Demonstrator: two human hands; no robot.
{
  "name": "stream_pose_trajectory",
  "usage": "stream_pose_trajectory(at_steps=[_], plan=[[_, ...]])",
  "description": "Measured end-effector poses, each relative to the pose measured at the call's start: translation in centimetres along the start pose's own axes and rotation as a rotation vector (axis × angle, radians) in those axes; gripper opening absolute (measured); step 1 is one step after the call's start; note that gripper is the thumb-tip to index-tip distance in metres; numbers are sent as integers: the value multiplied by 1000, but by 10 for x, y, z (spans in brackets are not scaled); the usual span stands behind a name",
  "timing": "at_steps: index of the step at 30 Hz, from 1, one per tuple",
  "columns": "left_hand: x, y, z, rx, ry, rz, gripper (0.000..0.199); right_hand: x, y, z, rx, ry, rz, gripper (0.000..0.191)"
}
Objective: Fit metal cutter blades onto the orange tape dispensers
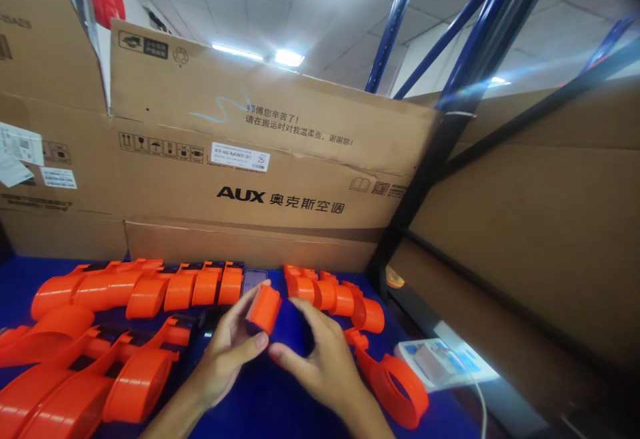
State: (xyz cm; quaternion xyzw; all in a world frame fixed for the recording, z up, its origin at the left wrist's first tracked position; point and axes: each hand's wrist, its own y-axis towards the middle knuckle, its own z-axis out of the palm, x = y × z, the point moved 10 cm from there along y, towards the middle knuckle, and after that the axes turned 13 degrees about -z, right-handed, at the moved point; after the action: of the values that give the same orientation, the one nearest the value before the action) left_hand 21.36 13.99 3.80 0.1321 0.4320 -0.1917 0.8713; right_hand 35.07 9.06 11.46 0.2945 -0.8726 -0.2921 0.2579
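Between thumb and fingers, my left hand (233,339) grips a small orange plastic piece (264,310) with a curved outer face. Its underside looks dark. My right hand (325,359) is curled, thumb below and fingers above, around a dark blue rounded piece (294,327) close beside the orange one. Whether the two pieces touch is hard to see. An orange ring-shaped holder with an arm (400,385) lies just right of my right wrist. Larger orange holders (137,385) with black parts lie left of my left forearm.
A row of orange holders (180,290) runs along the back left of the blue tabletop (280,405), and another row (343,299) the back right. A phone-like object (255,279) lies between. Cardboard (280,179) walls the back; a dark post (400,239) and white power strip (440,362) stand right.
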Motion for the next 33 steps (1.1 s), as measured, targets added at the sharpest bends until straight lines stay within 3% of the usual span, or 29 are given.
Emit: stream_pose_trajectory(at_steps=[5,13,19,24,28,30,33], plan=[[-6,-1,-4,-130,167,81,44,24,1,1,30,-315,-175,69],[-21,-10,-12,-300,341,196,34,37,-2,9,34,-345,-233,68],[-15,-25,-24,-356,234,244,38,50,-2,11,2,-323,-250,67],[-15,-38,-31,-419,108,198,39,60,-3,18,-13,-301,-273,68],[-23,-58,-17,-328,98,156,51,64,-4,17,-53,-200,-243,69],[-27,-74,-8,-273,147,203,64,60,-8,17,-118,-56,-169,65],[-33,-107,-5,-386,455,376,75,41,-25,31,-260,220,50,49]])
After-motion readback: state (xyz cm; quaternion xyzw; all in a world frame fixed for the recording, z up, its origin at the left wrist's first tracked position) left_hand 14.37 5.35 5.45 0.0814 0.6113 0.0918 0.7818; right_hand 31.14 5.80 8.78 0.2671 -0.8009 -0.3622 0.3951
